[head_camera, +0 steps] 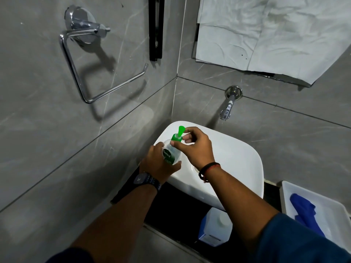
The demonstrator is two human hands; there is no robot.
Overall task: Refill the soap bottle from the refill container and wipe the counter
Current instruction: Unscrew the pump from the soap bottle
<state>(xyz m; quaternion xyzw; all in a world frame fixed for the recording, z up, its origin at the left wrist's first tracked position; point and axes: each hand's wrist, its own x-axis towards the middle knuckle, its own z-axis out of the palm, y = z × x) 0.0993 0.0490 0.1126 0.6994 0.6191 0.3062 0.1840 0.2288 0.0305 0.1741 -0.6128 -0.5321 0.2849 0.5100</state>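
Observation:
A clear Dettol soap bottle with a green pump top is held over the left rim of the white basin. My left hand wraps around the bottle's body from below. My right hand pinches the green pump collar with thumb and fingers. A translucent refill container with a blue label stands on the dark counter in front of the basin, partly hidden by my right forearm. A blue cloth lies in a white tray at the right.
A chrome tap juts from the grey tiled wall above the basin. A chrome towel ring hangs on the left wall. White paper covers the mirror at the upper right.

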